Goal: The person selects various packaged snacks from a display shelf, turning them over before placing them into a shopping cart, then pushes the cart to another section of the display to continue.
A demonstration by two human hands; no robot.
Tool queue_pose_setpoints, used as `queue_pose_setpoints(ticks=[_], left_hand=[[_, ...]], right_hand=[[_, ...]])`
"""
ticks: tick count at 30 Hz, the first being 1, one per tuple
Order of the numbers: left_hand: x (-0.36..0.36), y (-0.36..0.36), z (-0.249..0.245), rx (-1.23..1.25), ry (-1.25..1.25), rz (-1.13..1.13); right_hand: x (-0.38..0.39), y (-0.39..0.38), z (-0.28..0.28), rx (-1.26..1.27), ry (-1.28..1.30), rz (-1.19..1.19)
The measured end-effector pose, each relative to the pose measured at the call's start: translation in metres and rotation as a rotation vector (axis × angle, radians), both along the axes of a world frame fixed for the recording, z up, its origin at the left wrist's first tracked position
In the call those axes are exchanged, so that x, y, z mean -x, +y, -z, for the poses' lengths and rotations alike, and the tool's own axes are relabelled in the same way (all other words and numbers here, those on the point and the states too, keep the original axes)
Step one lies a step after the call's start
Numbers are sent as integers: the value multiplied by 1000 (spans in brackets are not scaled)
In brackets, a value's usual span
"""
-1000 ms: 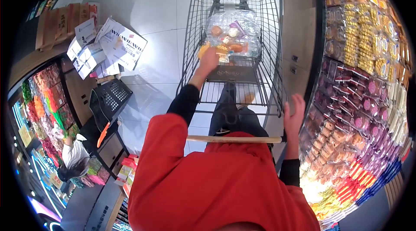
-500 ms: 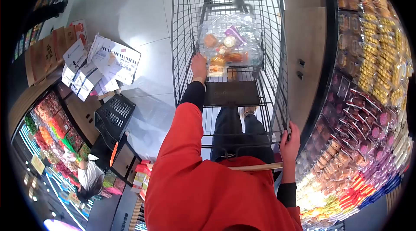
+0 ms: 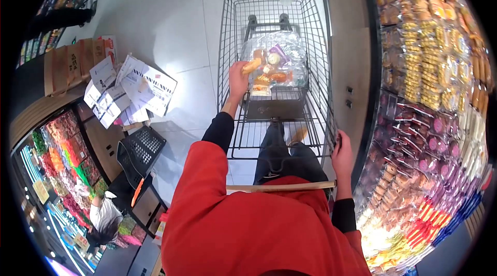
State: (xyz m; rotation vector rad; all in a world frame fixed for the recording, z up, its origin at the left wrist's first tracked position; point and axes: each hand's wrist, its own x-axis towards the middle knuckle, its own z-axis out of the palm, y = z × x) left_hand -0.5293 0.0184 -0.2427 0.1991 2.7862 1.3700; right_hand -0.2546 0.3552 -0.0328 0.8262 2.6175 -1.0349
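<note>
My left hand (image 3: 238, 80) is over the left side of the shopping cart (image 3: 223, 43), closed on a small golden-brown bread roll (image 3: 251, 66). Below it in the cart lies a clear plastic bag (image 3: 297, 51) with several packaged baked goods on it, among them a purple-and-white packet (image 3: 279, 52), a browned pastry (image 3: 280, 77) and a yellow-labelled pack (image 3: 260, 89). My right hand (image 3: 341, 158) is curled at the near right corner of the cart, its fingers around the dark rim.
On the right, a sloping display (image 3: 435, 74) holds rows of wrapped cakes and snacks beside a wooden panel (image 3: 352, 43). To the left are flattened cartons (image 3: 147, 87), a black basket (image 3: 141, 146), brown boxes (image 3: 72, 66) and a person in white (image 3: 106, 214).
My left hand has lifted from the cart's left side with a bread roll in it. The cart has shifted in view, and my right hand stays at its near right corner.
</note>
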Motion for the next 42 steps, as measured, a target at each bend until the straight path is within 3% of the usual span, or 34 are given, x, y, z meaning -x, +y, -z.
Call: queue_pose_setpoints(ticks=[8, 11, 13, 16, 18, 20, 21, 22, 24, 30, 32, 34, 35, 36, 38, 39, 40, 42], left_hand=[[-12, 38, -217, 102, 538, 242], [-43, 57, -271, -18, 720, 225], [-59, 72, -298, 81, 893, 225], [-82, 93, -323, 71, 951, 274], [-98, 116, -335, 4, 889, 285], [-119, 137, -334, -223, 539, 271], [-133, 144, -332, -371, 285, 215], [-144, 149, -326, -382, 296, 256], [-168, 158, -313, -518, 25, 122], [-205, 171, -303, -603, -112, 291], [-205, 175, -305, -565, -75, 360], [-204, 181, -315, -584, -142, 438], [-206, 185, -323, -628, -189, 489], [-209, 191, -341, -619, -289, 533], [-206, 200, -339, -616, -290, 657], [-211, 208, -348, -611, -347, 611], [-214, 216, -355, -602, -355, 631], [-216, 235, -365, -624, -412, 802]], right_hand=[[3, 5, 11, -39, 177, -49], [12, 3, -2, -70, 328, -81], [15, -2, -9, -159, 398, -154], [14, -2, 20, -97, 467, -255], [14, -2, 21, -224, 335, -473], [5, 1, 21, -227, 482, -497], [6, 1, 21, -132, 398, -474], [11, 2, 21, -151, 410, -436], [12, 5, 20, 135, 179, -360], [-1, 16, 15, 234, 595, -391], [3, 19, 8, 194, 498, -397], [-4, 20, -8, 406, 518, -62], [-8, 26, -14, 569, 625, -14], [-13, 34, -14, 900, 610, 60], [-40, 53, -61, 1323, 329, 142], [-57, 64, -81, 1499, 195, 63], [-70, 70, -77, 1502, 212, 81], [-96, 78, -63, 1779, 178, 169]])
